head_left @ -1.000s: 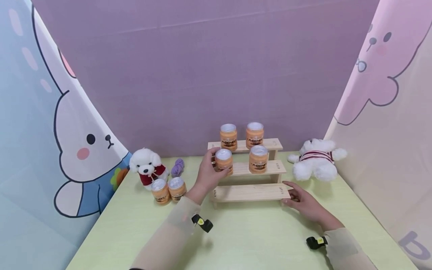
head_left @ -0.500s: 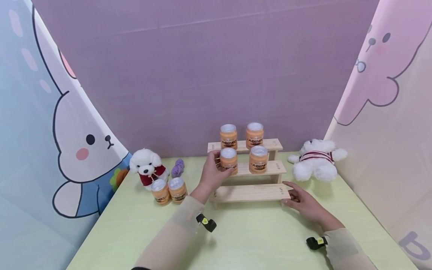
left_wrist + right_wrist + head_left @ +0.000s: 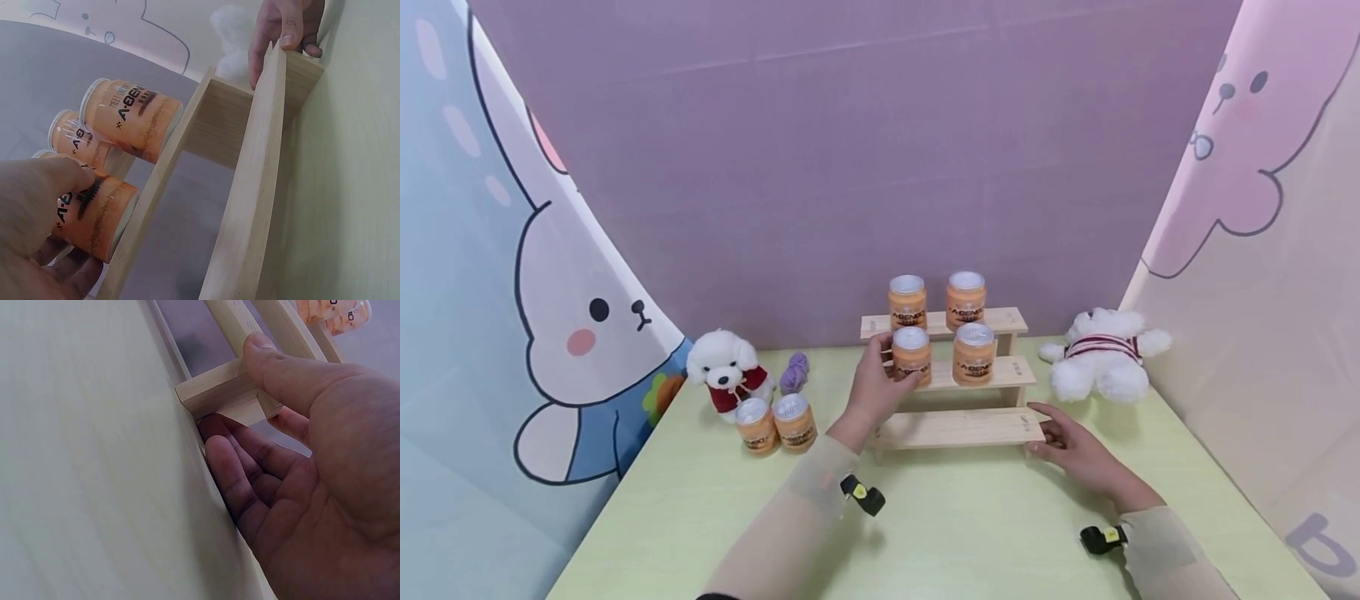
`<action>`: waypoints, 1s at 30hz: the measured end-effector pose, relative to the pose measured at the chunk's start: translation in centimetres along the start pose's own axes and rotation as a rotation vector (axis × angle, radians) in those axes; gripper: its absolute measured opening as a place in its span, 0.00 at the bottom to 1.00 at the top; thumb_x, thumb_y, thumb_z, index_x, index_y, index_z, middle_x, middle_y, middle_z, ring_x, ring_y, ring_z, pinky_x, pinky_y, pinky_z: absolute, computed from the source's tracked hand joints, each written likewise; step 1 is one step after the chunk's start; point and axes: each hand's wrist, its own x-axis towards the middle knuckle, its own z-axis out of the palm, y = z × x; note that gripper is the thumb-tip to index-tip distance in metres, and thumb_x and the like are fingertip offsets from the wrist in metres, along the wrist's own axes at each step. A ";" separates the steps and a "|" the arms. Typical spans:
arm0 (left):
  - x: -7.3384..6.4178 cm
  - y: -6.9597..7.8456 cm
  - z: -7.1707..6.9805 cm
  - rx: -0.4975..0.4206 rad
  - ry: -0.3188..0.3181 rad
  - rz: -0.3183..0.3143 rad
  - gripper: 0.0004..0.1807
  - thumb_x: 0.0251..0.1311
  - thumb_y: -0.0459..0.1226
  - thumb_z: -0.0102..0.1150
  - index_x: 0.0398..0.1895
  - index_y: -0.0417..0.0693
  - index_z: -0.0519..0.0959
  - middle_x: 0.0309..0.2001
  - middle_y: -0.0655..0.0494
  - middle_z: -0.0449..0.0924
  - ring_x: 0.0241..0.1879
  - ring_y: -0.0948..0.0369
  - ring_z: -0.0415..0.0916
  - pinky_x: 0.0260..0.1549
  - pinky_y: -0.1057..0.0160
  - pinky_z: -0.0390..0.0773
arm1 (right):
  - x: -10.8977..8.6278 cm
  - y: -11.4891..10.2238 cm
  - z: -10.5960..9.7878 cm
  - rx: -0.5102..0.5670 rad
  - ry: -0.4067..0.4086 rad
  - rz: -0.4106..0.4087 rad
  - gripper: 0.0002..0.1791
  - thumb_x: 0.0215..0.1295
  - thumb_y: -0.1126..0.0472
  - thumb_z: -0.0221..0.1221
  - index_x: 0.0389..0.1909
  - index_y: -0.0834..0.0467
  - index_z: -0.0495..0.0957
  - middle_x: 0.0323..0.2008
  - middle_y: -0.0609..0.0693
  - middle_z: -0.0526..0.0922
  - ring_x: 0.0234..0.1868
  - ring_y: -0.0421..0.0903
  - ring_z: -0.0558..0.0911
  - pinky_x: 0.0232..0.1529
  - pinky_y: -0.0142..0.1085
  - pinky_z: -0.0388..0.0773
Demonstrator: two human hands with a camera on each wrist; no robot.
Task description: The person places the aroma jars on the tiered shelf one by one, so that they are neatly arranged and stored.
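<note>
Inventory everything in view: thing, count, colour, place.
Table: one, pale green, foreground.
Rack: one, pale wood, on table.
Jars: six, orange; two top, two middle, two left of rack.
Plush dog: one, white and red, back left.
Yarn: one, purple, beside dog.
Plush toy: one, white, striped, back right.
Walls: three; purple behind, pastel at both sides.
Wrist cameras: two, black, at wrists.
Sleeves: two, beige, forearms.
Left hand: one, gripping a middle jar.
Right hand: one, gripping rack's front right end.
</note>
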 end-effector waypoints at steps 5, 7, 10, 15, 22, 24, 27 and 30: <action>-0.1 0.1 0.0 -0.005 -0.001 0.001 0.40 0.62 0.34 0.75 0.73 0.47 0.63 0.62 0.49 0.73 0.61 0.49 0.74 0.58 0.52 0.81 | 0.0 0.0 0.1 -0.004 0.003 0.006 0.41 0.73 0.57 0.66 0.81 0.57 0.57 0.56 0.62 0.83 0.52 0.52 0.84 0.48 0.33 0.82; -0.1 0.1 0.0 -0.007 -0.002 -0.002 0.40 0.62 0.34 0.75 0.73 0.47 0.63 0.62 0.49 0.73 0.61 0.49 0.75 0.58 0.52 0.81 | 0.0 0.0 0.0 -0.002 0.003 0.007 0.41 0.73 0.58 0.66 0.81 0.58 0.57 0.56 0.63 0.83 0.52 0.52 0.84 0.48 0.33 0.82; -0.1 0.1 -0.1 -0.003 -0.001 -0.006 0.40 0.62 0.34 0.75 0.73 0.47 0.63 0.62 0.50 0.73 0.61 0.49 0.75 0.59 0.52 0.81 | 0.0 0.1 0.0 -0.002 0.002 0.007 0.41 0.73 0.58 0.66 0.81 0.58 0.57 0.56 0.63 0.82 0.52 0.52 0.84 0.48 0.33 0.82; -0.1 0.1 -0.1 0.011 0.001 0.007 0.40 0.62 0.35 0.75 0.73 0.47 0.63 0.63 0.49 0.73 0.61 0.48 0.75 0.59 0.52 0.81 | 0.0 0.2 0.0 0.000 0.006 0.006 0.42 0.73 0.57 0.66 0.81 0.58 0.57 0.56 0.62 0.83 0.52 0.52 0.84 0.49 0.33 0.81; -0.2 0.2 -0.2 0.014 -0.002 0.018 0.41 0.61 0.34 0.75 0.73 0.47 0.63 0.62 0.49 0.73 0.61 0.48 0.75 0.58 0.52 0.81 | 0.1 0.2 0.0 -0.002 0.002 0.006 0.42 0.73 0.57 0.66 0.81 0.57 0.57 0.56 0.61 0.83 0.53 0.52 0.83 0.49 0.33 0.81; -0.1 0.2 -0.2 0.019 -0.003 0.022 0.41 0.61 0.34 0.75 0.73 0.47 0.62 0.62 0.49 0.73 0.61 0.49 0.74 0.58 0.52 0.81 | 0.1 0.2 0.0 0.000 0.000 0.010 0.42 0.73 0.57 0.66 0.81 0.57 0.57 0.56 0.62 0.83 0.53 0.53 0.83 0.49 0.33 0.81; -0.1 0.2 -0.3 0.016 -0.005 0.025 0.41 0.61 0.34 0.76 0.74 0.47 0.63 0.63 0.49 0.73 0.62 0.49 0.74 0.59 0.53 0.81 | 0.1 0.2 0.0 0.003 -0.003 0.013 0.42 0.73 0.57 0.66 0.81 0.57 0.57 0.57 0.63 0.82 0.53 0.54 0.83 0.48 0.33 0.82; -0.1 0.2 -0.6 0.012 -0.007 0.020 0.42 0.60 0.34 0.76 0.74 0.48 0.63 0.64 0.50 0.73 0.63 0.50 0.73 0.60 0.52 0.80 | 0.1 0.3 -0.1 0.002 -0.003 0.008 0.42 0.73 0.58 0.66 0.81 0.58 0.56 0.57 0.63 0.82 0.53 0.54 0.83 0.48 0.33 0.82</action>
